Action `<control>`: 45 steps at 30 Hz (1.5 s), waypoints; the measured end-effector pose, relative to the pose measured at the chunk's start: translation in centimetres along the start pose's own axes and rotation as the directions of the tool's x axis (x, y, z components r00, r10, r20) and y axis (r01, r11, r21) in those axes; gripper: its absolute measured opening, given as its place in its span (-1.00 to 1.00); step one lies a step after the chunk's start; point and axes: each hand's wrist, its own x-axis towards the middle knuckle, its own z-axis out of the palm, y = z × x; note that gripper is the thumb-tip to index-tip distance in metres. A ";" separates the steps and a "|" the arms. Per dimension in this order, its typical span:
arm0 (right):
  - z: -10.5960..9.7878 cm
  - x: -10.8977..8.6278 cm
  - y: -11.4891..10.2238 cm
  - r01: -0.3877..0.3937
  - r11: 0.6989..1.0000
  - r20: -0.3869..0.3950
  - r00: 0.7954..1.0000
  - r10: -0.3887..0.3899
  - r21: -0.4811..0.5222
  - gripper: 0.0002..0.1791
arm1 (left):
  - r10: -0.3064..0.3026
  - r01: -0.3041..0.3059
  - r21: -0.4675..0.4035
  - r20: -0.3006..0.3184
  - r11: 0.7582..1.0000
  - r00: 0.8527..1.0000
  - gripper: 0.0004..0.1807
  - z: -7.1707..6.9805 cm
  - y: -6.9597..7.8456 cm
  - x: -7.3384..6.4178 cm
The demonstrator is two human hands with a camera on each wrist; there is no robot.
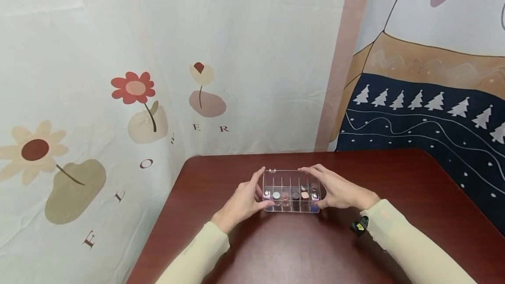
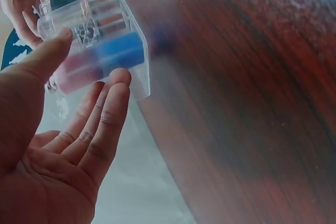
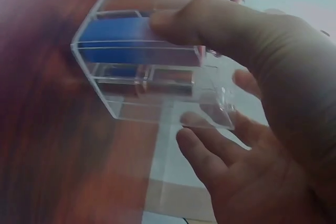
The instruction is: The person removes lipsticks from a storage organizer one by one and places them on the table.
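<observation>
A clear plastic lipstick organizer (image 1: 283, 179) with divided compartments is held between both hands, close over the tabletop. Tubes of lipstick stand in its front row, with a few more behind at the right. My left hand (image 1: 242, 200) grips the left end, thumb at the front and fingers along the side and back. At the opposite end my right hand (image 1: 340, 189) holds on with its thumb on the front corner and fingers reaching behind. In the left wrist view a blue-and-pink tube (image 2: 123, 52) sits beside the thumb. Another blue tube (image 3: 113, 40) shows under the right thumb.
The dark red wooden table (image 1: 272, 249) extends around the organizer. Behind and left hangs a pale curtain (image 1: 256, 56) printed with flowers and letters. A dark blue cloth (image 1: 414, 117) with white trees hangs at the right. A black band (image 1: 359, 226) circles the right wrist.
</observation>
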 end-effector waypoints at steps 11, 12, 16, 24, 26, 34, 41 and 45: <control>-0.8 0.5 0.9 -0.029 0.998 0.046 0.999 0.027 0.052 0.27 | 0.027 -0.027 0.015 0.028 1.000 0.999 0.17 -0.1 0.6 -0.3; -0.7 0.5 0.9 -0.027 0.998 0.043 0.999 0.025 0.051 0.26 | 0.030 -0.031 0.020 0.027 0.999 0.999 0.16 -0.1 0.6 -0.3; -0.1 0.4 0.9 -0.010 1.000 0.019 1.000 0.009 0.028 0.24 | 0.021 -0.022 0.035 0.032 0.999 0.999 0.17 0.0 0.7 -0.5; 0.3 0.4 1.0 -0.001 1.000 -0.011 1.000 0.002 0.020 0.22 | -0.004 0.003 0.095 0.015 0.995 1.000 0.20 -0.2 1.0 -0.8; 0.3 0.4 1.1 -0.001 1.000 -0.012 1.000 0.001 0.021 0.22 | -0.008 0.008 0.124 0.005 0.992 1.000 0.21 -0.3 1.0 -0.8; 0.2 0.4 1.2 -0.005 1.000 -0.015 1.000 0.006 0.025 0.21 | 0.002 0.008 0.215 -0.048 0.977 0.999 0.17 -0.7 1.3 -1.0; 0.4 0.4 1.2 -0.015 0.999 -0.026 1.000 0.016 0.034 0.21 | 0.062 -0.037 0.270 -0.083 0.962 0.995 0.04 -1.1 1.4 -1.1; 0.5 0.4 1.2 -0.020 0.999 -0.034 0.999 0.021 0.034 0.22 | 0.128 -0.095 0.297 -0.095 0.950 0.987 -0.12 -1.5 1.5 -1.2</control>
